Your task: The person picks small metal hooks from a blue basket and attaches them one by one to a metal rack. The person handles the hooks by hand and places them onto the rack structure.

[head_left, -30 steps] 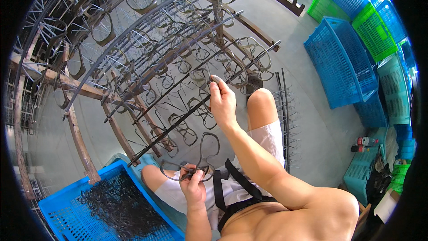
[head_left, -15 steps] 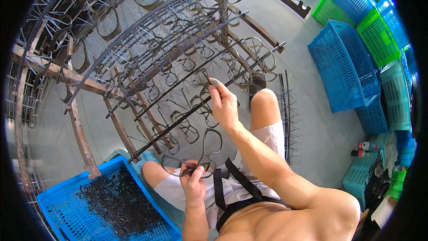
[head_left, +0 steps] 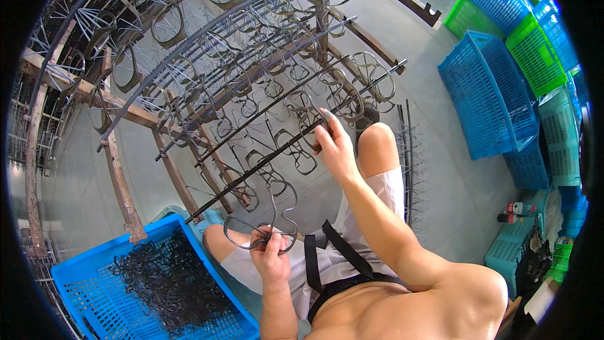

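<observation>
My left hand, low in front of me, is closed on a few dark eyeglass frames, whose rims fan out above the fingers. My right hand reaches forward to the near rod of a metal rack. Its fingers are bent at the edge of an eyeglass frame on that rod; the fingertips partly hide the contact. Several more eyeglass frames hang along the rods on thin wire hooks.
A blue basket with a tangled heap of dark eyeglass frames stands at my left. The rack's brown metal legs rise beyond it. Blue baskets and green ones are stacked at right. Spare hook rods lie beside my knee.
My right hand has moved rightward along the near rod. My left hand stays low with its eyeglass frames, which have tilted slightly. The view has shifted a little.
</observation>
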`<action>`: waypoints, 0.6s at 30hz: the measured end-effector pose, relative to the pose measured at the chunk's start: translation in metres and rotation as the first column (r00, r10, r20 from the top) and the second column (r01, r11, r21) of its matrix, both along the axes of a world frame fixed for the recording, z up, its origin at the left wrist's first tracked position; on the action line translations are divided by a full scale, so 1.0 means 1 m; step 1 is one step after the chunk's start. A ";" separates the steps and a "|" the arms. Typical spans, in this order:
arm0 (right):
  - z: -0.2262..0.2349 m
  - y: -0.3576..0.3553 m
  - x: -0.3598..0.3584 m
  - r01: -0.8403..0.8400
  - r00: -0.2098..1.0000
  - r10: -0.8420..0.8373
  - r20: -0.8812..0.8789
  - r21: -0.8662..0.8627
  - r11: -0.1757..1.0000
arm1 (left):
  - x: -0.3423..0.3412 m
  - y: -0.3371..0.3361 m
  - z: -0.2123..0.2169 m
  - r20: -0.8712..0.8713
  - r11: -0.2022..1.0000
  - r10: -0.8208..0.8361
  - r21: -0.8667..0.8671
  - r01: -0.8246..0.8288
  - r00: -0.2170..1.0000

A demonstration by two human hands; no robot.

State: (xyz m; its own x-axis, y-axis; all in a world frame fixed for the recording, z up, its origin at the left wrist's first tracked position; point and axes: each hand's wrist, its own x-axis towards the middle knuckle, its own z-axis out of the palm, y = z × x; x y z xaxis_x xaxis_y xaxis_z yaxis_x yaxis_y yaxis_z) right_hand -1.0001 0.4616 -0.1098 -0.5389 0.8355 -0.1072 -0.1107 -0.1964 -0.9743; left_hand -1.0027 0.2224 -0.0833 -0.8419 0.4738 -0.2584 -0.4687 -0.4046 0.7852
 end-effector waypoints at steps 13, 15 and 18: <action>0.048 -0.117 0.053 -0.284 0.959 0.282 0.043 0.096 0.954 | 0.006 0.022 0.005 -0.237 1.000 0.002 0.001 -0.001 0.971; 0.054 -0.102 0.051 -0.274 0.935 0.117 0.335 0.472 0.838 | 0.002 0.016 0.011 -0.231 0.998 0.000 -0.063 -0.015 0.973; 0.063 -0.064 0.051 -0.355 0.916 0.378 0.135 0.712 0.606 | -0.019 -0.005 0.025 -0.105 0.975 -0.195 -0.128 0.181 0.975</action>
State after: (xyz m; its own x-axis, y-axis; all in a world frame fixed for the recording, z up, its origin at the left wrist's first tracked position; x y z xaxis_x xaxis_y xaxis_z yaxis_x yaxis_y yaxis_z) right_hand -0.9487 0.3972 -0.0473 -0.8104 0.3777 0.4479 -0.2137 0.5212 -0.8262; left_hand -1.0216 0.2173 -0.0580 -0.7678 0.5991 -0.2268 -0.4304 -0.2201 0.8754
